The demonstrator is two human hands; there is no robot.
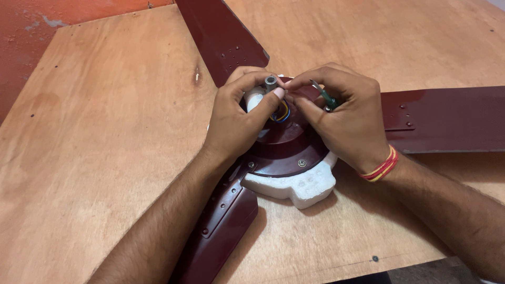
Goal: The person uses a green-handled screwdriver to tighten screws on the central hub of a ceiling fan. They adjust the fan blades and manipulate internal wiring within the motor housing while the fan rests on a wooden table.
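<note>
On a plywood board [105, 158], a left hand [234, 123] pinches the shaft [271, 81] of a maroon fan [286, 142] resting on foam [300, 186], while the right hand [347, 118] closes around a green screwdriver [327, 100].

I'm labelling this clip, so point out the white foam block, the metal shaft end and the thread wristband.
white foam block [294, 188], head view, on its front face below the motor.
metal shaft end [271, 81], head view, on its open tip.
thread wristband [382, 167], head view, on the strands at the wrist.

workshop | plywood bench [105, 158] | ceiling fan [284, 152] w/ blades, partly disassembled
</note>
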